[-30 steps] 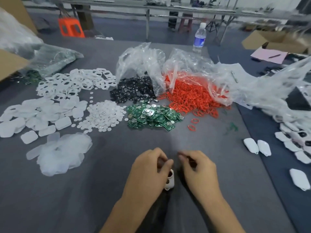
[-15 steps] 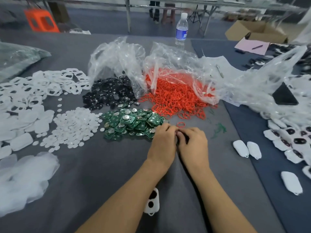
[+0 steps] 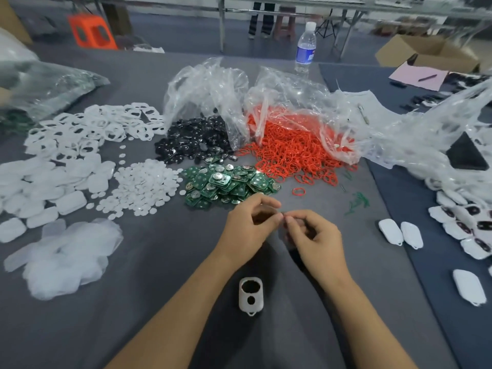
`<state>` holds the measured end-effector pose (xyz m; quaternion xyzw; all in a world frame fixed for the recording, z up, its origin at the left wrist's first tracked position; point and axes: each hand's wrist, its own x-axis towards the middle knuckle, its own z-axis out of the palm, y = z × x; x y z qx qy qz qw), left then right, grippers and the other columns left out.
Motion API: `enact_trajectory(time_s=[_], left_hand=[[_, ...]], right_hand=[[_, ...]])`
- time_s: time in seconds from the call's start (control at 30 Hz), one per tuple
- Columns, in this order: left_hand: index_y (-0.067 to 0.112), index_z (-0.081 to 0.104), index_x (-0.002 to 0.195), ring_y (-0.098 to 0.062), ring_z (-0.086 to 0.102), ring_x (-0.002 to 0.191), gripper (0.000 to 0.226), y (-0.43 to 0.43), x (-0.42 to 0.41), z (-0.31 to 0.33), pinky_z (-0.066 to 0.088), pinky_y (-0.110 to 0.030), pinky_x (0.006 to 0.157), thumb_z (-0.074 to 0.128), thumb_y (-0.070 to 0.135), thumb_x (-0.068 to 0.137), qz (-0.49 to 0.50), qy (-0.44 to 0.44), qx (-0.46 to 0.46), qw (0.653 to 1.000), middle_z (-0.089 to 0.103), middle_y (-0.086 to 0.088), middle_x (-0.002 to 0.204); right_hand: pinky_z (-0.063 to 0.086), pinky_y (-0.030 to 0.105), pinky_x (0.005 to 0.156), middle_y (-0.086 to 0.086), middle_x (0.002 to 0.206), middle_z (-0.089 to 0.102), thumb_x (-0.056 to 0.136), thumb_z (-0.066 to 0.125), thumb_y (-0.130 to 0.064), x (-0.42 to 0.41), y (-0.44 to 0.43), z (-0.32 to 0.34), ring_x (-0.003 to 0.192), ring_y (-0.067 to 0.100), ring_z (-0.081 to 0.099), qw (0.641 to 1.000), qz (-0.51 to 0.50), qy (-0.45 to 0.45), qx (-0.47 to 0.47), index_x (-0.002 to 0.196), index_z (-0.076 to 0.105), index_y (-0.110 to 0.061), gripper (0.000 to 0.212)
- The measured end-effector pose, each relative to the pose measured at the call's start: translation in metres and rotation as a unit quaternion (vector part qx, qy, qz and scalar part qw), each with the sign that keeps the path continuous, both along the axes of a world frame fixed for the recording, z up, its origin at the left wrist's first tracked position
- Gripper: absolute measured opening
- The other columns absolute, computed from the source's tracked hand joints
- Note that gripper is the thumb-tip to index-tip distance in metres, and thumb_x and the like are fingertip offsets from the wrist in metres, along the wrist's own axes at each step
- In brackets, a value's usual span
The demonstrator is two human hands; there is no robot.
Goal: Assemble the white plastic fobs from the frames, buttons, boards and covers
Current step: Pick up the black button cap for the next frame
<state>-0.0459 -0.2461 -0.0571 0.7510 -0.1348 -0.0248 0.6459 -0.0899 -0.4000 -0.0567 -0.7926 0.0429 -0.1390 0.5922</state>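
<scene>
My left hand and my right hand hover together over the grey table, just in front of the green boards. Their curled fingertips meet and pinch a small part, too small and blurred to identify. A white frame with two holes lies flat on the cloth between my forearms, untouched. White frames, white covers, white round discs and black buttons lie in heaps at the left and centre.
Red rings spill from a clear bag; one loose ring lies near my hands. Finished white fobs sit at the right on a darker mat. A water bottle stands at the back.
The white frame has left my left hand and now lies on the table. Both hands reached forward to the boards and rings, then drew back a little with fingertips pinched together.
</scene>
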Motion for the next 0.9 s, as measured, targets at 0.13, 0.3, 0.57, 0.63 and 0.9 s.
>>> enact_trajectory(time_s=[0.13,0.3,0.57,0.63,0.9], left_hand=[[0.022,0.071,0.101,-0.010,0.074,0.089,0.021,0.024,-0.036,0.004,0.054,-0.017,0.081,0.075,0.006,0.088,0.008,-0.004,-0.014,1.000,0.077,0.005,0.089],[0.031,0.071,0.105,-0.010,0.075,0.095,0.023,0.055,-0.072,-0.003,0.058,-0.022,0.085,0.078,0.015,0.090,0.006,-0.008,-0.013,1.000,0.078,0.007,0.097],[0.034,0.073,0.103,-0.006,0.074,0.099,0.021,0.067,-0.086,-0.013,0.054,-0.015,0.085,0.074,0.016,0.094,0.054,-0.025,-0.008,0.998,0.078,0.014,0.100],[0.033,0.072,0.105,-0.006,0.074,0.099,0.022,0.068,-0.086,-0.013,0.053,-0.014,0.084,0.073,0.014,0.094,0.051,-0.025,-0.009,0.998,0.078,0.014,0.101],[0.035,0.067,0.110,0.000,0.073,0.093,0.029,0.066,-0.087,-0.015,0.054,-0.015,0.083,0.076,0.018,0.088,0.060,-0.043,0.040,0.996,0.077,0.019,0.095]], right_hand=[[0.056,0.027,0.062,0.005,0.076,0.075,0.093,0.065,0.001,-0.028,0.015,0.005,0.063,0.017,0.069,0.995,0.066,0.004,0.073,0.092,0.077,-0.016,0.021],[0.056,0.021,0.069,0.008,0.081,0.077,0.092,0.065,0.005,-0.047,0.040,-0.001,0.072,0.014,0.072,0.983,0.097,0.012,0.157,0.090,0.078,-0.016,0.024],[0.056,0.025,0.083,0.005,0.100,0.078,0.090,0.064,0.011,-0.057,0.057,-0.012,0.094,0.019,0.073,0.982,0.121,0.000,0.144,0.109,0.075,-0.016,0.035],[0.056,0.022,0.080,0.002,0.101,0.078,0.090,0.065,0.009,-0.057,0.058,-0.012,0.093,0.018,0.074,0.987,0.108,-0.006,0.122,0.110,0.074,-0.016,0.034],[0.056,0.024,0.073,0.006,0.085,0.068,0.090,0.065,0.005,-0.060,0.063,-0.018,0.073,0.017,0.061,0.995,0.075,-0.009,0.069,0.111,0.073,-0.030,0.042]])
